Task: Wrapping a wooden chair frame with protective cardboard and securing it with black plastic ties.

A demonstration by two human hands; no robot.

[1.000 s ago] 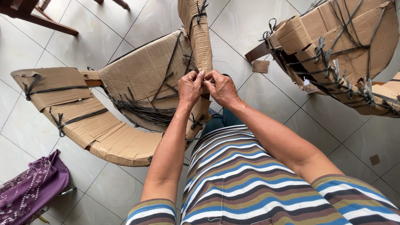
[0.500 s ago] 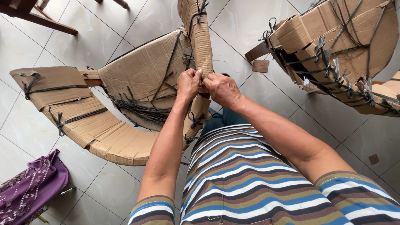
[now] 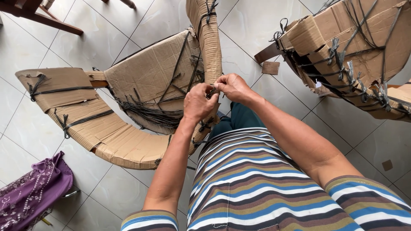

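Observation:
A chair wrapped in brown cardboard stands in front of me, bound with black plastic cord. My left hand and my right hand meet at the wrapped upright arm of the chair. Both hands pinch a piece of black cord between their fingers, close against the cardboard. More knots of the same cord sit along the curved armrest at the left.
A second cardboard-wrapped chair tied with black cord stands at the upper right. A purple cloth lies on the tiled floor at the lower left. Dark wooden furniture legs show at the top left. A small cardboard scrap lies on the tiles.
Both hands have stayed at the same spot on the upright arm, with only small shifts of the fingers on the cord. The chairs have not moved.

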